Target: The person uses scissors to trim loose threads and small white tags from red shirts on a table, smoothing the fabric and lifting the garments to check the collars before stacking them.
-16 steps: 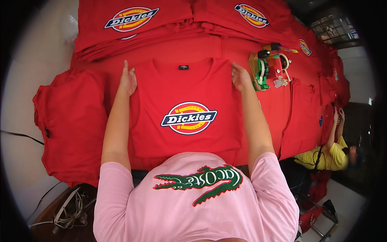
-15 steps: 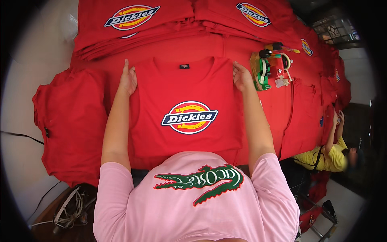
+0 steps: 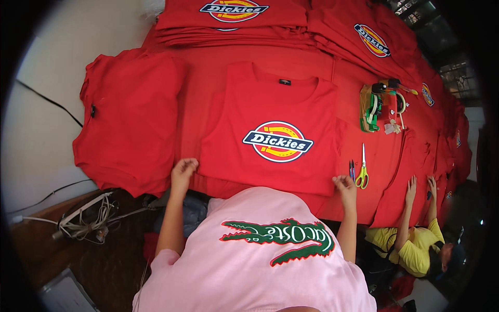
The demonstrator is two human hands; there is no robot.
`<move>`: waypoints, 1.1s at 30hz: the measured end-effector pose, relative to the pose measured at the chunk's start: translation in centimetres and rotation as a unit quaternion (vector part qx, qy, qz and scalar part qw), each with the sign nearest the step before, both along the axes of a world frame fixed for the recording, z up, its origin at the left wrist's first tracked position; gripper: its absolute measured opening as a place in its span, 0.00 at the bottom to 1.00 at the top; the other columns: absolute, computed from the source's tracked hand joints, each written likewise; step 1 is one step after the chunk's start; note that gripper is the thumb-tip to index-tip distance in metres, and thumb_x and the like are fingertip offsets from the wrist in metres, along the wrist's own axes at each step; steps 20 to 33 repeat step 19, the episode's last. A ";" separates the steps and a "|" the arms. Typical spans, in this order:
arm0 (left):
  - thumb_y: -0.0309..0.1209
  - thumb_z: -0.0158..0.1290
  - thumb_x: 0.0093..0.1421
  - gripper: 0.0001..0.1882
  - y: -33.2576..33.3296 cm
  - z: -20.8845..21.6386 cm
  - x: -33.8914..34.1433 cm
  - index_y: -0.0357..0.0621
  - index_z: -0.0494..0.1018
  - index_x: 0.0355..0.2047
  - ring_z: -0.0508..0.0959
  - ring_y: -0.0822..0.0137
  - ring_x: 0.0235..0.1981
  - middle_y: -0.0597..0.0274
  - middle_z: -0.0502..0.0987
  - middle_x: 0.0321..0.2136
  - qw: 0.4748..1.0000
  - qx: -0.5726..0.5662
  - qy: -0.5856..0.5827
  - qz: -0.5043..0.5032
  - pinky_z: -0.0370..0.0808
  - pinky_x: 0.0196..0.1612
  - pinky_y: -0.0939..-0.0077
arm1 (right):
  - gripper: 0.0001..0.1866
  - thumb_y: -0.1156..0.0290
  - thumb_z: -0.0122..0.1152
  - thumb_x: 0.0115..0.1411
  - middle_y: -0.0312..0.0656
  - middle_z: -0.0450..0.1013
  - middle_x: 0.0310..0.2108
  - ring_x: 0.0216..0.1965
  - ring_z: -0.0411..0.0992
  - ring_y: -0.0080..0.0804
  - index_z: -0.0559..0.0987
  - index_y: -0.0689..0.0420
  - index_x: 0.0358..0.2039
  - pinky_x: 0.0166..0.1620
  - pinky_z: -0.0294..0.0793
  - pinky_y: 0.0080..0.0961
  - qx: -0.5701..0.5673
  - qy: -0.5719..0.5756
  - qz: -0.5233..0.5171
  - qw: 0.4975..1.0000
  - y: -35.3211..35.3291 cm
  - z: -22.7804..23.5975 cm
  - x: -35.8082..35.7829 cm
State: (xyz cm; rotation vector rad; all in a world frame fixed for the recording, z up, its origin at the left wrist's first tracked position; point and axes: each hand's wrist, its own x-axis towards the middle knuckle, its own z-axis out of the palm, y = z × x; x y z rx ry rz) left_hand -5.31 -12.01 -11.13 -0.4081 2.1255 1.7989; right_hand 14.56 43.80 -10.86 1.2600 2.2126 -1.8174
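A red folded shirt (image 3: 228,140) lies flat in front of me, neckline away from me, with a dark neck label and a round yellow, blue and white chest print. At its near left corner, my left hand (image 3: 185,169) has its fingers curled together on the edge. My right hand (image 3: 345,186) pinches the near right corner in the same way. Both forearms come up on either side of my pink top. Just past the right hand lie yellow-green scissors (image 3: 362,174) and dark pens (image 3: 352,170).
Stacked red shirts (image 3: 244,34) line the far side. A loose pile of red shirts (image 3: 130,119) sits at left. Green tape dispensers (image 3: 370,109) stand at right. A co-worker in yellow (image 3: 416,252) handles red cloth there. Tangled white cables (image 3: 91,218) lie at lower left.
Both hands have drawn back from the shirt's far shoulders to its near corners, fingers closing. The view has shifted, and the scissors and pens now show.
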 end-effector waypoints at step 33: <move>0.32 0.65 0.60 0.07 -3.9 1.6 3.9 0.50 0.78 0.37 0.64 0.60 0.69 0.57 0.71 0.63 0.995 -0.024 0.038 -0.091 0.56 0.72 0.63 | 0.06 0.71 0.77 0.54 0.40 0.73 0.55 0.59 0.69 0.32 0.87 0.56 0.31 0.61 0.65 0.29 -0.008 0.037 0.080 0.996 -3.1 2.3 12.0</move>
